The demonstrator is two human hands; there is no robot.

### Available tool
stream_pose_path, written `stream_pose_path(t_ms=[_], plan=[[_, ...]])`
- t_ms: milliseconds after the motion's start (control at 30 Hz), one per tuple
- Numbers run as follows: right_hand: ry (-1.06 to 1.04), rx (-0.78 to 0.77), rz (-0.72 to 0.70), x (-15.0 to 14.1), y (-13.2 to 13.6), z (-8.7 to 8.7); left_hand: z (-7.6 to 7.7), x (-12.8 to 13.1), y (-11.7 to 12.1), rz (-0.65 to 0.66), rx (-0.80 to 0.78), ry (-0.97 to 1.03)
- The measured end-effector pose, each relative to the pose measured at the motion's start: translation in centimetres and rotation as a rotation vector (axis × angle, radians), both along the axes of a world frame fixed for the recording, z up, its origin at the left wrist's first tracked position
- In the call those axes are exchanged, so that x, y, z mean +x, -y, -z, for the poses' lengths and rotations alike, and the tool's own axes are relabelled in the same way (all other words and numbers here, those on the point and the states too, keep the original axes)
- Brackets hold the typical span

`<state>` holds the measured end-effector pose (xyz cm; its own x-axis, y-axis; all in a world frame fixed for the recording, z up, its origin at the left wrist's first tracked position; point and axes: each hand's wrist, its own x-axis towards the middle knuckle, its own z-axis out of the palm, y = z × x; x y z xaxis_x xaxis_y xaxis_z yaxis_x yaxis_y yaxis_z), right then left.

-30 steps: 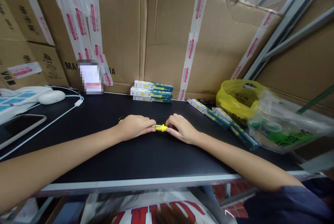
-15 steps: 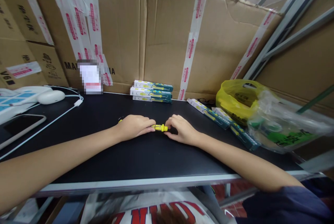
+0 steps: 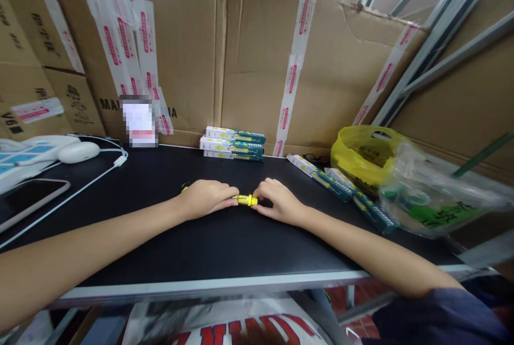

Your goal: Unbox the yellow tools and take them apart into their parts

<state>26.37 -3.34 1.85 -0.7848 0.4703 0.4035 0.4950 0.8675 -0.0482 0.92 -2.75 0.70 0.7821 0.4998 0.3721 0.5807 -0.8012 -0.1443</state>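
Head view — the left hand [image 3: 211,198] grasps a yellow tool [image 3: 244,200] in its fingers over the table [image 3: 217,251]; the right hand [image 3: 281,201] curls its fingers about the tip, contact unclear. A slack left grip could let the tool twist — the left hand hides most of it.

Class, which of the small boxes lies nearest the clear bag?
The right-hand loose box: its teal end lies beside the clear bag. The other loose box lies farther left; three boxes are stacked behind.
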Motion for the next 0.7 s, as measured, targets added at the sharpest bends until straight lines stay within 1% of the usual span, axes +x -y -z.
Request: stream_pose_path(t_ms=[67, 167, 300, 400, 633, 700], plan=[[-0.02, -0.007, -0.007, 0.0, 0.13, -0.03, 0.02, 0.02, -0.03, 0.005, 0.004, 0.005], [-0.029, -0.016, 0.028, -0.01, 0.26, -0.15, 0.03, 0.03, -0.07, 0.001, 0.0, 0.009], [0.051, -0.02, 0.065, -0.01, 0.13, -0.28, 0.01, 0.0, -0.05, -0.005, -0.008, -0.005], [0.092, 0.007, 0.047, 0.0, -0.07, -0.23, 0.0, -0.03, -0.02, -0.012, -0.003, -0.016], [-0.002, 0.038, -0.018, 0.07, -0.21, 0.24, -0.1, -0.03, 0.01, 0.002, 0.0, 0.003], [-0.019, 0.038, -0.015, 0.02, -0.06, 0.19, -0.08, -0.03, -0.02, -0.002, 0.0, -0.002]])
